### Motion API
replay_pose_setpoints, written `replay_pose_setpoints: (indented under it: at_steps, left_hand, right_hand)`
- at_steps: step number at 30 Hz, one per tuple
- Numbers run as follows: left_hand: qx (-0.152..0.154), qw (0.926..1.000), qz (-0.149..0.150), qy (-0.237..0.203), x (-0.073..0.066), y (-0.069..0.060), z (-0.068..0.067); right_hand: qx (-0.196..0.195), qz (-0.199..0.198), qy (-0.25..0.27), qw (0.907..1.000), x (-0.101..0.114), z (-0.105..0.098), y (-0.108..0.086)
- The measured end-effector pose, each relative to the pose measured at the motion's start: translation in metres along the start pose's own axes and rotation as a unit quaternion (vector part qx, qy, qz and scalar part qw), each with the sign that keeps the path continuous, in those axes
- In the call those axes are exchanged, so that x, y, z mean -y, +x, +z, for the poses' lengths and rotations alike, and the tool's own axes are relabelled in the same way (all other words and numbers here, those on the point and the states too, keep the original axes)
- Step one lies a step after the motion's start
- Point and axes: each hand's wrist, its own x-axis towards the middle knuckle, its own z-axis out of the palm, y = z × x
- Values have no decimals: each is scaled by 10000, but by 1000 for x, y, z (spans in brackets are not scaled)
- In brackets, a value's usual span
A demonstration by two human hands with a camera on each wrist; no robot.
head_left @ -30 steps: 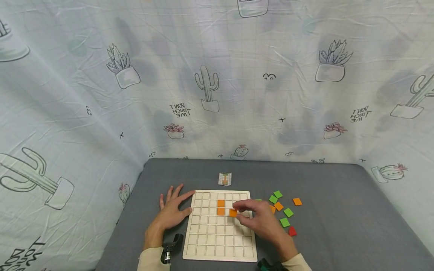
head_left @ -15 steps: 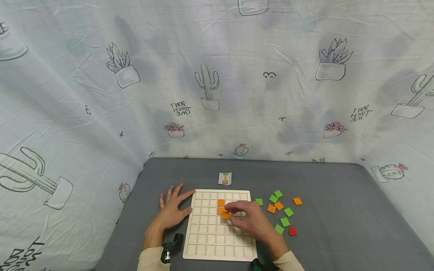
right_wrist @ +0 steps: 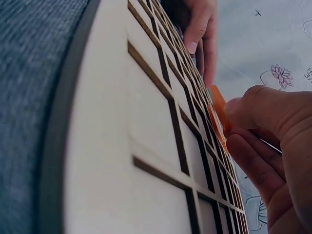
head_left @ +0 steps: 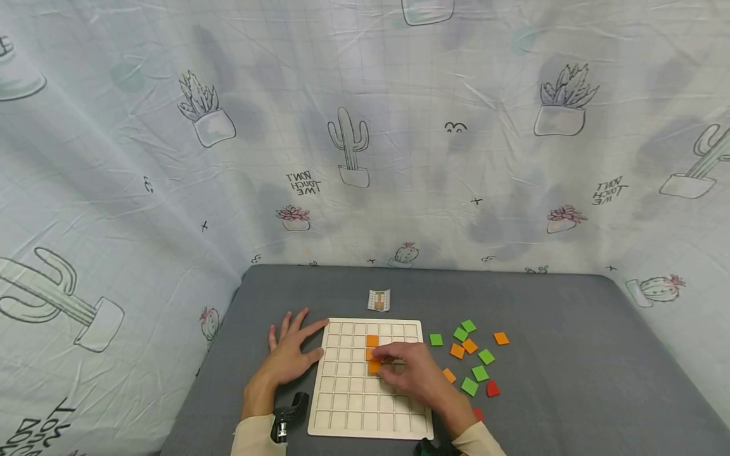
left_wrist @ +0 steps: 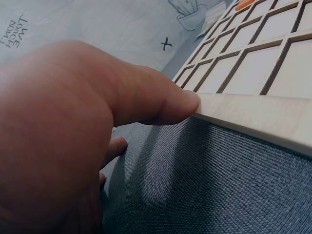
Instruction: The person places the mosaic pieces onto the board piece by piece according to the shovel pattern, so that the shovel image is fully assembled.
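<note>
A pale wooden grid board (head_left: 346, 402) lies on the grey table. Two orange tiles (head_left: 372, 341) sit one below the other in its upper middle cells. My right hand (head_left: 407, 373) pinches a third orange tile (head_left: 374, 367) just below them; in the right wrist view that orange tile (right_wrist: 221, 108) stands tilted between thumb and fingers. The left hand (head_left: 288, 361) is spread at the board's left side, thumb and index fingertip touching its edge. In the left wrist view the thumb (left_wrist: 161, 97) rests against the board's rim (left_wrist: 253, 117).
Right of the board lie several green tiles (head_left: 480, 373), several orange tiles (head_left: 501, 339) and a red piece (head_left: 493, 388), with another red piece (head_left: 478, 414) partly behind the right forearm. Behind the board is a small printed card (head_left: 379, 300). A patterned cloth (head_left: 410, 158) hangs behind the table.
My right hand has moved left over the board, carrying the orange tile from the right to just below the two orange ones. The left hand has stayed in place.
</note>
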Motion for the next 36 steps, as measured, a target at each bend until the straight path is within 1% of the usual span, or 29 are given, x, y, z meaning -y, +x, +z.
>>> replay_pose_setpoints:
  at_steps: [8,12,17,23,28,36]
  left_hand:
    - [41,10000,-35,-23,-2,1,-2]
    - [44,10000,-19,-45,-3,1,-2]
    - [33,10000,3,-35,-3,1,-2]
    - [10,10000,12,-22,-3,1,-2]
    - [12,10000,-7,-15,-4,1,-2]
    - [4,10000,-33,49,-2,1,-1]
  right_hand:
    - [82,-162,-248,9995,2,1,2]
    - [110,-200,-482,9986,5,0,3]
    - [186,-174,-757,9968,8,0,3]
    - [379,-23,-958,9947,11,1,4]
    - [490,48,-992,9938,13,2,4]
    - [487,4,-1028,9935,14,3,4]
